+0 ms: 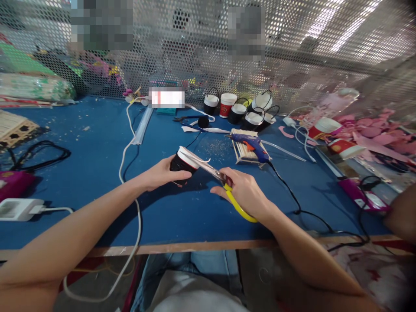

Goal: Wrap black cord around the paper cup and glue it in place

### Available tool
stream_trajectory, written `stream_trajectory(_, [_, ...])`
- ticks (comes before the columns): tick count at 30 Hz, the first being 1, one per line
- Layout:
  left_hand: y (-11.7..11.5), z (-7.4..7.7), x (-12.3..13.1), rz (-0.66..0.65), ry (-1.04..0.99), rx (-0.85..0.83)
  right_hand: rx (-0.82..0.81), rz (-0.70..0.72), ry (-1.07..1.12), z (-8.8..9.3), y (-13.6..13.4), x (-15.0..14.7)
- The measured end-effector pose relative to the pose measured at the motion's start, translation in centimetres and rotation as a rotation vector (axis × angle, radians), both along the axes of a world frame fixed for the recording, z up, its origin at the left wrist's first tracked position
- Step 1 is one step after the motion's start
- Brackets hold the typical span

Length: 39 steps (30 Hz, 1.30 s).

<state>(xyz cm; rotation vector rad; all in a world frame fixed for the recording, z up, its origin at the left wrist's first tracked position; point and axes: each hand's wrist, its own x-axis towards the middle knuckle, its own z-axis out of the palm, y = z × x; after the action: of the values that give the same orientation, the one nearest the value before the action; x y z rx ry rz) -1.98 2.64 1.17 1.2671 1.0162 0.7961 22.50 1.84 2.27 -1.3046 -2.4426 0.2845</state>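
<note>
My left hand (165, 173) is closed around a paper cup (183, 164) wrapped in black, its white rim tilted toward the right. In my right hand (243, 188) is a pair of scissors (238, 204) with yellow handles. The scissor blades lie at the cup's rim, where a thin white strip curls off to the right. A blue glue gun (248, 145) rests on a small rack of wooden sticks (242, 156) beyond my right hand. Behind the cup, a black round object (203, 122) sits by a white paper strip (208, 129).
Several black-wrapped cups with handles (238, 111) and a red cup (228, 105) stand along the perforated metal screen (201, 56). Clear glue sticks (143, 125) lie at back left. White cable (124, 151) crosses the blue table (97, 143). Pink scraps (370, 134) pile up at right.
</note>
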Motion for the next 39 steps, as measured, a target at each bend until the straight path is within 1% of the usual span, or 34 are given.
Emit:
stream_trajectory(2, [0.1, 0.0, -0.3, -0.014, -0.018, -0.011, 0.007, -0.007, 0.001, 0.0, -0.1, 0.0])
stream_trajectory(7, [0.6, -0.4, -1.5, -0.187, -0.186, -0.12, 0.04, 0.0, 0.02, 0.1, -0.2, 0.0])
stream_trajectory(10, [0.7, -0.9, -1.8, -0.264, -0.296, -0.185, 0.061, 0.016, 0.037, 0.0, -0.1, 0.1])
stream_trajectory(12, [0.7, -1.1, -1.6, -0.28, -0.337, -0.2, 0.067, 0.032, 0.035, -0.1, 0.0, 0.2])
stream_trajectory(14, [0.6, -0.9, -1.4, -0.25, -0.323, -0.198, 0.074, 0.047, 0.042, -0.3, 0.3, 0.2])
stream_trajectory(16, [0.4, -0.5, -1.0, -0.205, -0.261, -0.183, 0.079, 0.065, 0.057, -0.5, 0.5, 0.3])
stream_trajectory(20, [0.1, 0.1, -0.4, -0.159, -0.142, -0.17, 0.079, 0.1, 0.079, -0.7, 0.6, 0.1])
stream_trajectory(25, [-0.2, 0.4, 0.0, -0.105, -0.117, -0.149, 0.08, 0.063, 0.106, -0.9, 0.7, -0.1])
stream_trajectory(31, [0.0, 0.1, -0.1, -0.051, -0.079, -0.091, 0.115, 0.023, 0.06, -1.4, 0.9, -0.2])
stream_trajectory(39, [0.9, -0.7, -0.4, 0.011, -0.076, -0.044, 0.152, -0.043, 0.021, -2.4, 1.4, -0.6])
